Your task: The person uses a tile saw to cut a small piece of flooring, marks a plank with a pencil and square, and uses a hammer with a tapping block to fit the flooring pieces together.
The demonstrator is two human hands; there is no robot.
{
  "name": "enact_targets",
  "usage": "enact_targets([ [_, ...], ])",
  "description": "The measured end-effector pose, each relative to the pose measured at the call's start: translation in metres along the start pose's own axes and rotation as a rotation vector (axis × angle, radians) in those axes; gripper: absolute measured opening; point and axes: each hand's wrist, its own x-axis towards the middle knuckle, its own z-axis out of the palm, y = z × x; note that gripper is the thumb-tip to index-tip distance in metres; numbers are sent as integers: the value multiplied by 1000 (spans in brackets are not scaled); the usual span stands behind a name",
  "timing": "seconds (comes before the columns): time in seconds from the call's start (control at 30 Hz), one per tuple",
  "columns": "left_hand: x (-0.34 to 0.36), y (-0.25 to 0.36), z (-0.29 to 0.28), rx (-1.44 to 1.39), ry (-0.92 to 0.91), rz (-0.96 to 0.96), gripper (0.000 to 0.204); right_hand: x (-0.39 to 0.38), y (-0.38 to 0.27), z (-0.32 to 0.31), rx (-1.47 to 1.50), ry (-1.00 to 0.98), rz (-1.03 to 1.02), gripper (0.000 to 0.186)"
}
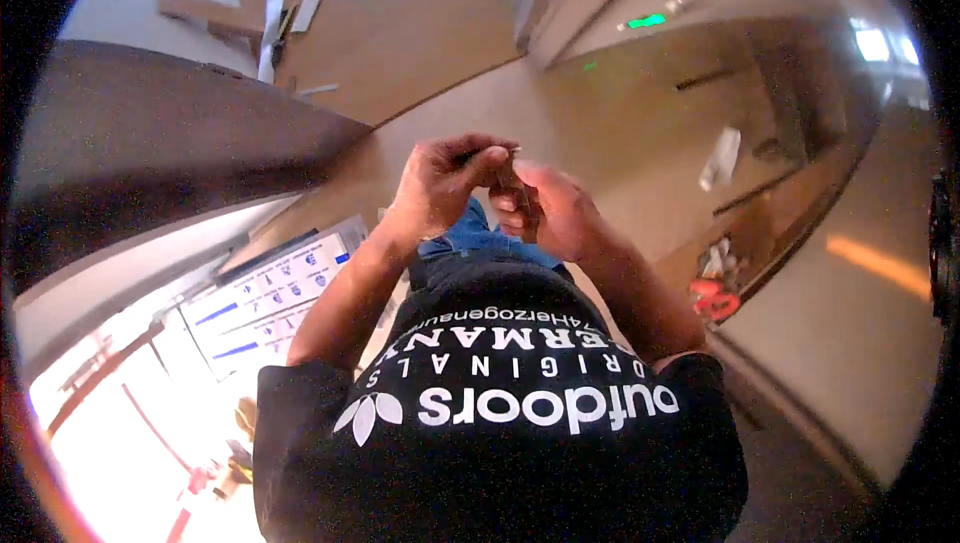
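Note:
My left hand [440,178] and my right hand [555,208] meet in front of my waist, with their fingertips close together. Between the fingertips sits a small thin piece [515,151] with a pale tip; its kind is too small and blurred to tell. The left thumb and fingers pinch at it from one side. On the other side the right fingers are curled, with the thumb pressed toward the same spot. Most of whatever lies inside the right hand is hidden by its fingers.
At the upper left, white strips [272,18] and a brown piece [210,15] lie on a brown surface. A red-orange object [715,298] and a whitish item [720,158] are to the right. A white printed sheet [285,293] with pictograms is at the left. A green light [647,21] glows beyond.

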Motion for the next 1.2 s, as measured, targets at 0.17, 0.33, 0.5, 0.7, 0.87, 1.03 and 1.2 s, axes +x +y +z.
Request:
enact_targets([
  [0.17, 72, 35, -62, 154, 211, 45, 25, 101, -91, 9, -16, -169, 150, 35],
  [0.33, 160, 50, -144, -93, 278, 135, 24, 220, -158, 18, -97, -44, 275, 39],
  [0.5, 235, 103, -219, -237, 251, 121, 24, 315, -241, 61, -192, -116, 311, 39],
  [0.7, 325, 133, -304, -39, 379, 233, 22, 436, -323, 67, -151, -143, 481, 28],
  [0.87, 378, 147, -405, 36, 513, 257, 20, 574, -393, 114, -807, -264, 489, 28],
  [1.03, 426, 182, -478, 50, 870, 149, 18, 721, -445, 163, -1283, -637, 475, 30],
  [1.2, 414, 195, -542, -243, 1431, 184, 17, 841, -455, 228, -1728, -1038, 479, 33],
])
